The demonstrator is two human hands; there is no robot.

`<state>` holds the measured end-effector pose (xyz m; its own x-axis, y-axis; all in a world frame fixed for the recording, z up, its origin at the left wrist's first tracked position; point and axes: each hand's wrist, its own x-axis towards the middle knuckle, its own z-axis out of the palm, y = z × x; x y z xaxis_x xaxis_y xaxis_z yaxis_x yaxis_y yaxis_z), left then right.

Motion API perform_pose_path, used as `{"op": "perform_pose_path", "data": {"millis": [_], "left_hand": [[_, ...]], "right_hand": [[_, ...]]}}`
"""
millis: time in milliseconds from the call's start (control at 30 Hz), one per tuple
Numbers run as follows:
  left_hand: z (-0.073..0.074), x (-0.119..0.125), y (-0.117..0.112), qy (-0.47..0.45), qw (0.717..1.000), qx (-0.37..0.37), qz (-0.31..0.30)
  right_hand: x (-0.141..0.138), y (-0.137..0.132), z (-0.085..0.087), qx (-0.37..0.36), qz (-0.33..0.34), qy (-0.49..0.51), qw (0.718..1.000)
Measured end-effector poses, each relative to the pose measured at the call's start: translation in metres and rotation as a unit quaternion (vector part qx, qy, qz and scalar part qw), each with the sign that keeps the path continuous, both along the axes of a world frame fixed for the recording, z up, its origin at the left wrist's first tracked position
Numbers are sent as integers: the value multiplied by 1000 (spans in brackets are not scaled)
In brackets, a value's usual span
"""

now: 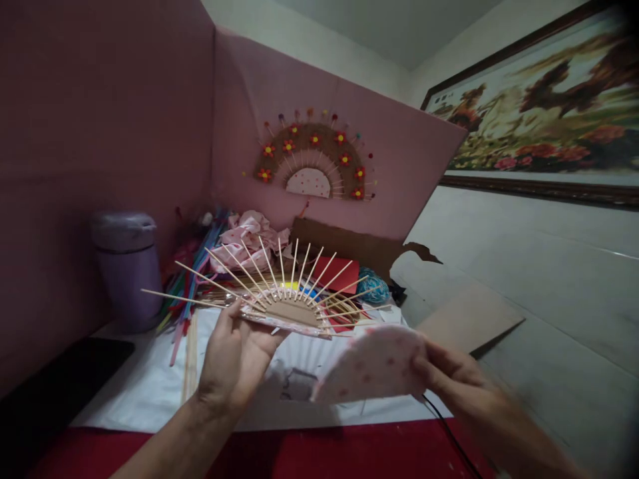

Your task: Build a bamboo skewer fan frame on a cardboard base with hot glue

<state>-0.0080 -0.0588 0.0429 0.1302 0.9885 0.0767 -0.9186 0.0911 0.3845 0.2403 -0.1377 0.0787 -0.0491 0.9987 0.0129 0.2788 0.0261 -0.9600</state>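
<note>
My left hand (239,356) grips a half-round cardboard piece (292,311) by its lower left edge, holding it above the table. Thin wooden sticks (295,259) fan out from its curved edge, and pink spotted fabric wraps its rim. In my right hand (446,369) is a half-round panel covered in pale pink spotted fabric (372,366), pinched at its right end between thumb and fingers. The panel hangs just below and to the right of the stick fan, apart from it, and looks slightly blurred.
A finished-looking fan with felt flowers (314,140) hangs on the pink board (389,133) ahead. Behind my hands lie crumpled pink fabric (249,233), blue yarn (373,286) and red card (335,274). A purple tumbler (127,269) stands left; a black cable (449,432) runs at lower right.
</note>
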Motion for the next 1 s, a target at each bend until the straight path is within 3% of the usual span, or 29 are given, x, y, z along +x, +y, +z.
{"op": "perform_pose_path", "data": {"millis": [167, 333, 633, 1000], "left_hand": [[-16, 8, -3, -3, 996, -72, -50], [-22, 9, -4, -19, 996, -69, -58], [-20, 10, -12, -31, 996, -10, -79], [-19, 11, -11, -24, 998, -20, -47]], "right_hand": [[-48, 45, 10, 17, -22, 70, 997], [-62, 75, 2, -12, -32, 28, 999], [-69, 76, -10, -38, -21, 27, 999], [-75, 73, -13, -39, -47, -10, 998]]}}
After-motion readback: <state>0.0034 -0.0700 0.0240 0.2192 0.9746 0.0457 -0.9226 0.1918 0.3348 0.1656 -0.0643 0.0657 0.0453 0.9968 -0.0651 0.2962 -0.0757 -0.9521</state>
